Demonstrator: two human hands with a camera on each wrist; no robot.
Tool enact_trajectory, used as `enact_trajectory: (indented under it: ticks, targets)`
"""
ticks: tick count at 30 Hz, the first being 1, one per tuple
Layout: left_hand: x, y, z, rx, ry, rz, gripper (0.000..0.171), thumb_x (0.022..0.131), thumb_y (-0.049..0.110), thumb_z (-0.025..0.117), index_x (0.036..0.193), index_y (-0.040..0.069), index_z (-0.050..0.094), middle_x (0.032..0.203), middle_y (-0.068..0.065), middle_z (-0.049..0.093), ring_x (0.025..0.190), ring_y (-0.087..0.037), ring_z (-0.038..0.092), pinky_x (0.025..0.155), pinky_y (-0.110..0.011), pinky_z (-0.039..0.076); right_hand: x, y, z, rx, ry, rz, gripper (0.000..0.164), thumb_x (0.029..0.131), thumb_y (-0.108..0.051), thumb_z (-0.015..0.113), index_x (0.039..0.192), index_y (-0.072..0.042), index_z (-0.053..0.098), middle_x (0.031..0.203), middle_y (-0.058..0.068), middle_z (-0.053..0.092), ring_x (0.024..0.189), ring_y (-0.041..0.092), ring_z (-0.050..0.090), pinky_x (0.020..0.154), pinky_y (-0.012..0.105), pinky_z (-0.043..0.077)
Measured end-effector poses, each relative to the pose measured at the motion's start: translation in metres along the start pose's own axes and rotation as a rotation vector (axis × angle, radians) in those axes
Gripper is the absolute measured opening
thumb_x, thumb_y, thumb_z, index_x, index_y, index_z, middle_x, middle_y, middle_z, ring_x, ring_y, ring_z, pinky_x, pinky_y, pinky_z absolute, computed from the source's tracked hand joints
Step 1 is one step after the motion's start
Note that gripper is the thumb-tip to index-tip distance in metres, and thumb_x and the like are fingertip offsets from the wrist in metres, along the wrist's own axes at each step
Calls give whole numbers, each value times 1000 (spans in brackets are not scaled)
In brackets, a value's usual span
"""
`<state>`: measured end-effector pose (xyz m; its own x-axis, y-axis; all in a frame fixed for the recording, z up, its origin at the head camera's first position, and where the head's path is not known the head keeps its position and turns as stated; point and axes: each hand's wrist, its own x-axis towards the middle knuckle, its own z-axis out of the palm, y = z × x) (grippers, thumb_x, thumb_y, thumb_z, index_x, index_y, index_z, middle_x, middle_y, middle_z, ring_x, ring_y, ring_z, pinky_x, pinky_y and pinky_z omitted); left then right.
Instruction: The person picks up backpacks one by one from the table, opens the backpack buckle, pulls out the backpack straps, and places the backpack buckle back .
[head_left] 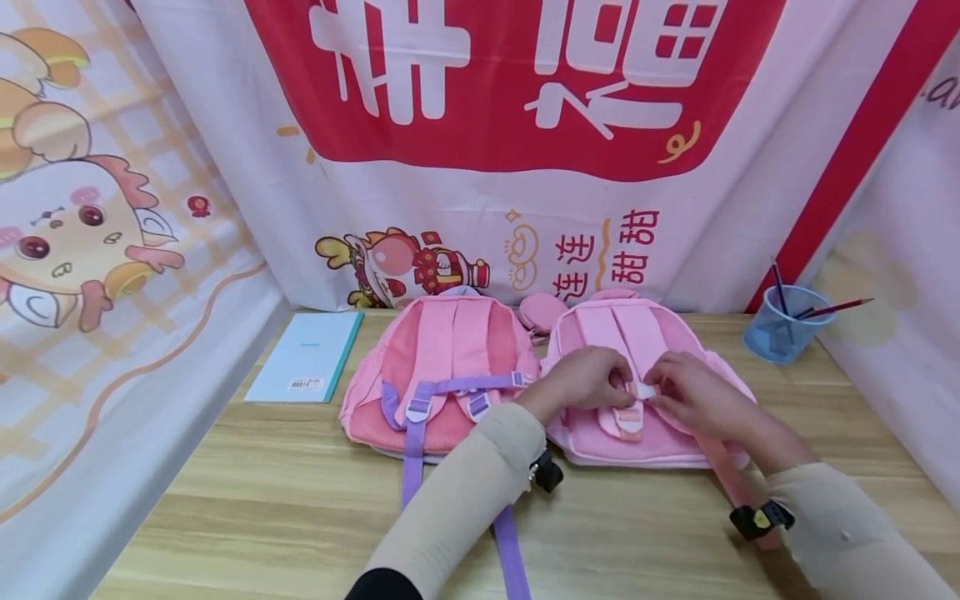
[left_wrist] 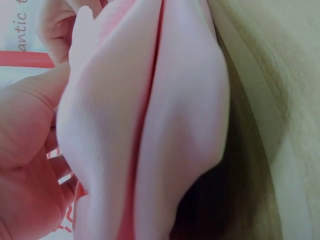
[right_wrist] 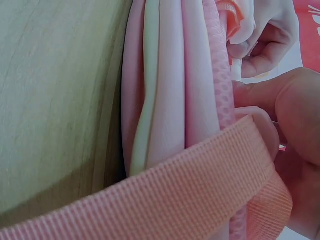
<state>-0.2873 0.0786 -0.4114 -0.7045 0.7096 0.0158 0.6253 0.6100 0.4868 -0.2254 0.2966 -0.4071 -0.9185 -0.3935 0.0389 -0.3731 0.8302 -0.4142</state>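
Note:
On the right of the head view, a pink backpack [head_left: 600,442] lies with its shoulder straps [head_left: 640,325] facing up. A white plastic buckle [head_left: 642,390] sits across those straps, between both hands. My left hand [head_left: 585,379] pinches the buckle's left end, where a peach strap meets it. From the other side, my right hand [head_left: 693,392] pinches its right end. Fingers hide part of the buckle, so whether its halves are joined cannot be told. In the right wrist view, a loose peach webbing strap [right_wrist: 150,192] crosses in front of the backpack [right_wrist: 167,100].
Left of it lies another pink backpack [head_left: 453,350] with purple straps [head_left: 414,467] trailing toward the front. A small round pink pouch [head_left: 542,313] sits between them at the back. A notebook [head_left: 307,354] lies at left; a blue mesh pencil cup [head_left: 783,329] stands at right.

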Motion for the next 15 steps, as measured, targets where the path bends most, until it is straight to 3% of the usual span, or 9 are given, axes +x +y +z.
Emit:
enact_trajectory:
  ticks: [7, 12, 15]
  targets:
    - [0, 0, 2, -25, -7, -9, 12, 93, 28, 85, 98, 21, 77, 83, 11, 69, 78, -4, 60, 73, -15, 45, -2, 4, 5, -50, 50, -41, 21, 96, -10, 80, 115, -11, 71, 109, 3, 67, 100, 20, 60, 96, 50, 59]
    - [0, -2, 3, -34, -8, -6, 12, 93, 27, 85, 99, 19, 77, 84, 11, 69, 78, -4, 60, 74, -14, 45, -3, 7, 7, -19, 39, -11, 22, 97, -13, 80, 117, -11, 72, 111, 4, 67, 101, 21, 60, 96, 49, 58]
    - [1, -3, 4, -44, -7, -8, 12, 93, 27, 85, 98, 20, 77, 84, 11, 69, 79, -4, 61, 74, -14, 46, -1, 7, 5, 9, 17, 18, 28, 97, -16, 81, 122, -12, 71, 110, 3, 66, 101, 21, 59, 91, 42, 57]
